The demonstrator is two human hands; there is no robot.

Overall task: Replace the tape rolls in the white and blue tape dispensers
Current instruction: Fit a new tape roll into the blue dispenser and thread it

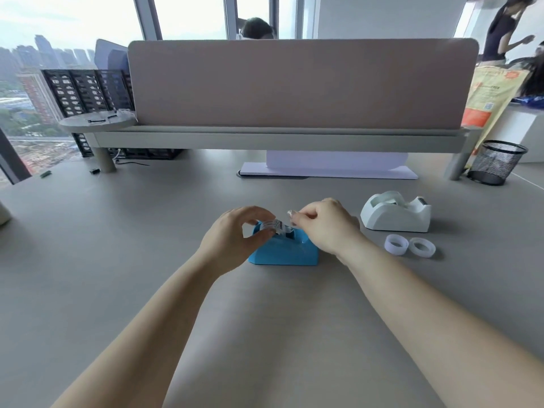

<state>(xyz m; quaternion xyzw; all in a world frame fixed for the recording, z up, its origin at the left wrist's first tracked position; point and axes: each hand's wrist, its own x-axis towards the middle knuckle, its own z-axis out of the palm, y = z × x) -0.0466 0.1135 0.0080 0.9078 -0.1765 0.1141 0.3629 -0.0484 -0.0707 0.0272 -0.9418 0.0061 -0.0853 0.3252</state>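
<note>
The blue tape dispenser (287,251) stands on the grey desk in front of me. My left hand (235,234) pinches a tape roll (272,224) with a printed label, held at the top of the blue dispenser. My right hand (323,223) is closed at the dispenser's right end, fingertips pinched together; what they pinch is too small to tell. To the right stands the white tape dispenser (396,214) with a roll seated in it. Two loose clear tape rolls (396,245) (422,247) lie side by side in front of it.
A desk divider panel (303,83) on a raised shelf (273,136) runs across the back. A black mesh pen cup (496,162) stands at the far right, black crates (88,89) at the back left. People are beyond the divider.
</note>
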